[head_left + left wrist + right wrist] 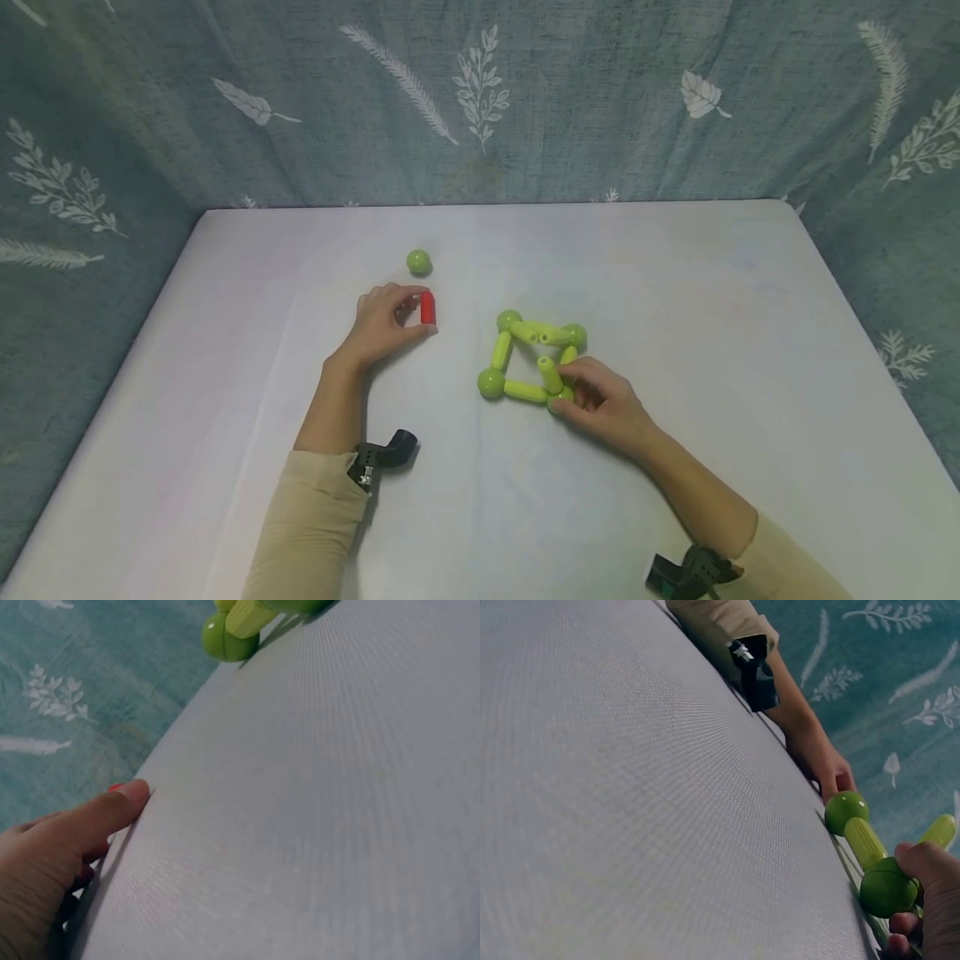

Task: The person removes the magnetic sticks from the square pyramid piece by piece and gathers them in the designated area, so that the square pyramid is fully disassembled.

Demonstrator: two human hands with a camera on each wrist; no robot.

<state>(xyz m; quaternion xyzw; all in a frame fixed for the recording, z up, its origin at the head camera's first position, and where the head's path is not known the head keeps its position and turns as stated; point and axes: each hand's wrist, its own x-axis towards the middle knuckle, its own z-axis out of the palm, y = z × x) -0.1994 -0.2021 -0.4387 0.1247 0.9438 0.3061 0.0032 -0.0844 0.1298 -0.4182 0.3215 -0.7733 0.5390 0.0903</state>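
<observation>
Ball (886,888) partly hidden; right grip (939,891) pinches it.

The cylinder (427,308) is red, the rods (526,392) lime, the balls (491,383) green, the backdrop (570,108) teal (white-leafed).

Ball-and-rod frame (525,392) set on the table (225,417), right of the single rod (427,308).
The rod is held by the left hand (384,321), the loose ball (418,262) placed just behind; the frame's near right ball (887,889) is gripped by the right hand (609,402).

Head pic's fairly bright w/ soft shadows, wrist pics dimmer.
</observation>
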